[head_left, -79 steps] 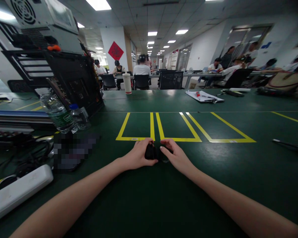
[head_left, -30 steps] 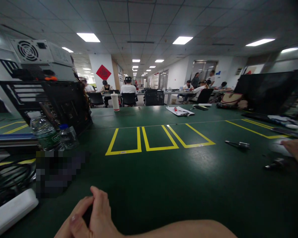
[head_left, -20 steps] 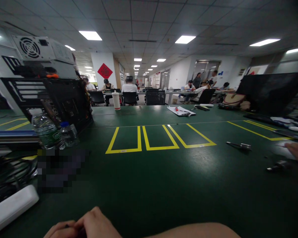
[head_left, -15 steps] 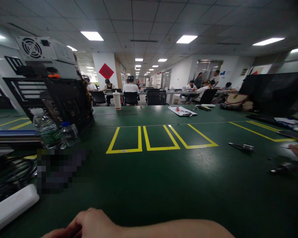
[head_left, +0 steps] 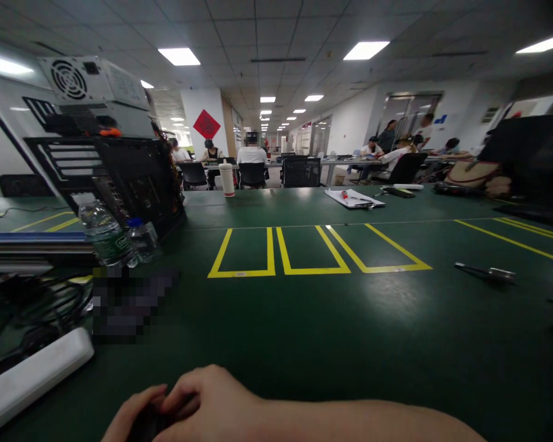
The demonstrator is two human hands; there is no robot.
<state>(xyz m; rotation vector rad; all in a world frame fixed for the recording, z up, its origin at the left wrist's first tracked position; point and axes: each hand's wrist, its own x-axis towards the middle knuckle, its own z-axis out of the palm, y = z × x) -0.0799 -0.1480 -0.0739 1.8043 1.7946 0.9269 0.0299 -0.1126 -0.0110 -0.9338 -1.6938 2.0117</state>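
Observation:
Low in the head view, my right hand [head_left: 214, 399] reaches in from the right, its forearm lying across the bottom edge. Its fingers are curled and closed. Just left of it, part of what appears to be my left hand [head_left: 131, 411] shows with a bent finger, close against the right. Between the two is something dark [head_left: 150, 423], too shaded and cut off to name. The lower part of both hands falls outside the picture. Green tabletop [head_left: 276, 344] lies beyond the hands.
To the left are a white power strip [head_left: 41, 374], black cables [head_left: 41, 319], two plastic bottles [head_left: 105, 239] and an open computer case [head_left: 138, 184]. Yellow tape outlines [head_left: 244, 274] mark the table. A metal tool [head_left: 488, 272] lies right; a clipboard [head_left: 354, 199] and white tumbler [head_left: 227, 178] stand farther back.
The view has turned a little left, so table items sit farther right or leave the frame. My hands show more fully. A hand at the right edge is out of view.

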